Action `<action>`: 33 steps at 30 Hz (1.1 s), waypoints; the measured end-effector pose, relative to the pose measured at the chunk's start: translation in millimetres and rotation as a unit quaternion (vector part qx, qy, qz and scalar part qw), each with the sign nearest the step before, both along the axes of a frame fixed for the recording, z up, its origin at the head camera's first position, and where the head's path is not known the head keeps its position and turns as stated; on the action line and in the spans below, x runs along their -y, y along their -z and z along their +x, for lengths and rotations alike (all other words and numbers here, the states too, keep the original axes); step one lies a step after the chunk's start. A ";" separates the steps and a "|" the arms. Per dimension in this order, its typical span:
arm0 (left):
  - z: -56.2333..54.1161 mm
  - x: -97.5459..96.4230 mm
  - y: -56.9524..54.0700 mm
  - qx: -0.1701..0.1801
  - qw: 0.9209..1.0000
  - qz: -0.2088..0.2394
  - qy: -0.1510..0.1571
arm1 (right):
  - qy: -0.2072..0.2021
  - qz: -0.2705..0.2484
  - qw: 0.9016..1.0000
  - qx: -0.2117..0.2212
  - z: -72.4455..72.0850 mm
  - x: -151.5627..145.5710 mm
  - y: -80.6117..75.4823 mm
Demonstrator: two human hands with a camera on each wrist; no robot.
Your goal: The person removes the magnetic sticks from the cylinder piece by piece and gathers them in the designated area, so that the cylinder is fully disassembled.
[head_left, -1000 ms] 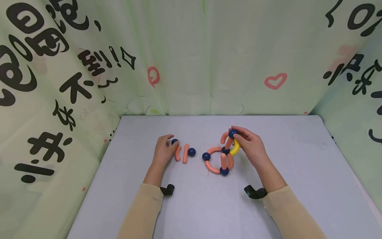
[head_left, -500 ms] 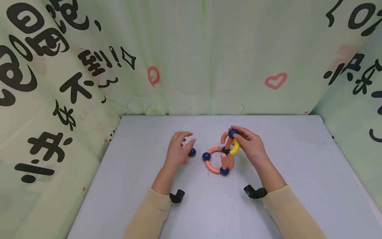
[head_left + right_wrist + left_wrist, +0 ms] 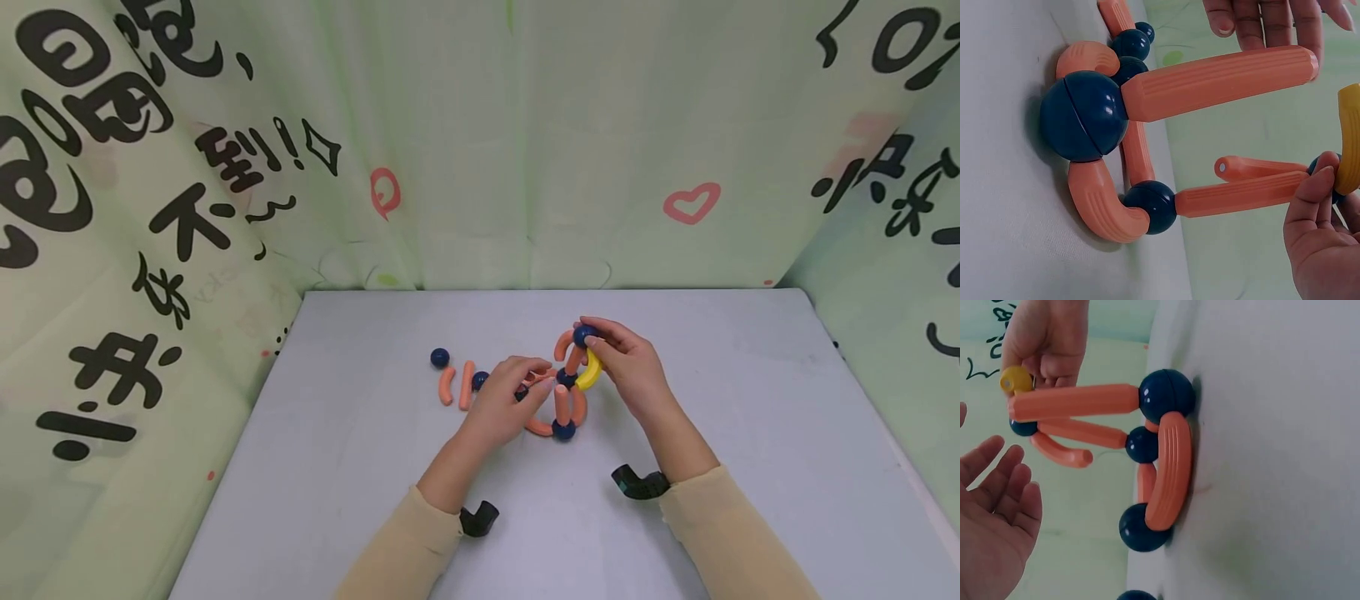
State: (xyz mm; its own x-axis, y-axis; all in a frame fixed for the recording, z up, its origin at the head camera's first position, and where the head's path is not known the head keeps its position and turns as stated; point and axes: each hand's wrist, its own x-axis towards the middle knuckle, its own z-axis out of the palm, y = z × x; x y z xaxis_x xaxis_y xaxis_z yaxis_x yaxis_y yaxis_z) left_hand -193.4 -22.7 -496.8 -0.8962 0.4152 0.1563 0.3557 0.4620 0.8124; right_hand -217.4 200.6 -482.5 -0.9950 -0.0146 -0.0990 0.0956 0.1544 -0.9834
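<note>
My right hand [image 3: 628,360] is pinching the top ball [image 3: 584,336] of the build [image 3: 578,405], right of the frame's centre, with the yellow rod [image 3: 592,370] curving out beside it. My left hand [image 3: 501,403] is hovering at the build's left side, fingers loosely bent and parted from the thumb, holding nothing. Loose balls [image 3: 440,358] and loose rods [image 3: 447,387] are lying near it, left of centre. The build is standing well inside the edges of the table [image 3: 750,375], which is stretching far toward the lower right and lower left. The surface is looking pale and smooth; light green cloth [image 3: 585,125] with dark writing [image 3: 118,366] is hanging behind and along both sides. I am counting six balls, two of them loose; eight orange rods, two loose; one yellow rod.
</note>
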 end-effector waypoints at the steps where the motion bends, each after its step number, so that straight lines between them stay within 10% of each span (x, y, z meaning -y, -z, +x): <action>1: 1.5 -4.0 -1.7 0.003 1.000 -0.001 0.002 | 0.001 -0.005 1.000 -0.003 -0.1 0.1 -0.2; 13: 10.1 -38.8 -19.6 0.033 0.998 -0.027 -0.043 | 0.009 -0.024 0.999 -0.030 -0.7 4.2 -0.2; 33: 6.6 -33.9 -19.3 -0.021 0.998 -0.014 -0.049 | 0.003 -0.058 0.998 -0.039 -3.0 -1.9 2.2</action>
State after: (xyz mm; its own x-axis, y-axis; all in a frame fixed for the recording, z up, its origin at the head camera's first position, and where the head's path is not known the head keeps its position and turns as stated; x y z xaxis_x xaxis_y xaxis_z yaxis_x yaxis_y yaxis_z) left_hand -186.8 11.2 -477.5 -0.9255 0.3303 0.1851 0.3418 0.5186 0.7837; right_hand -220.4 202.5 -484.7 -0.9997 -0.0155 -0.0198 0.0192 0.0395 -0.9990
